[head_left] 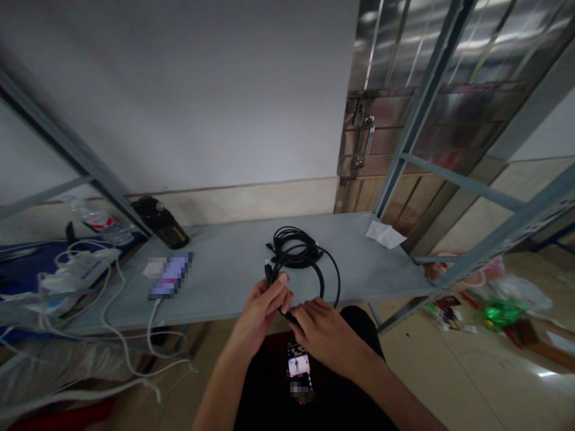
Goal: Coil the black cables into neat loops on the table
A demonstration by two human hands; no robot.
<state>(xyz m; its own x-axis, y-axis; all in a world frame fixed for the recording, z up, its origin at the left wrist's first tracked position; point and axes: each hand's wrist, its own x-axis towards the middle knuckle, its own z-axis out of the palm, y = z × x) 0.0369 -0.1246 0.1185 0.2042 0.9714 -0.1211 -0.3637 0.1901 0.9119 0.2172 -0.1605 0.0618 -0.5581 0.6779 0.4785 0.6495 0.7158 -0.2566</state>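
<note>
A loop of black cable hangs between my two hands at the front edge of the grey shelf. My left hand is closed around its left side, the thumb pressed on the fingers and a dark connector end sticking up beside it. On the right, my right hand grips the lower part of the loop, its fingers bent over the cable. Just behind lies a coiled black cable on the shelf; whether the two are one cable I cannot tell. Both hands are nearly touching, above my lap.
The grey shelf bears a phone with a white cord, a black bottle-like container and a crumpled white tissue. Left are a plastic bottle and tangled white cords. Metal posts frame the shelf. Another lit phone lies on my lap.
</note>
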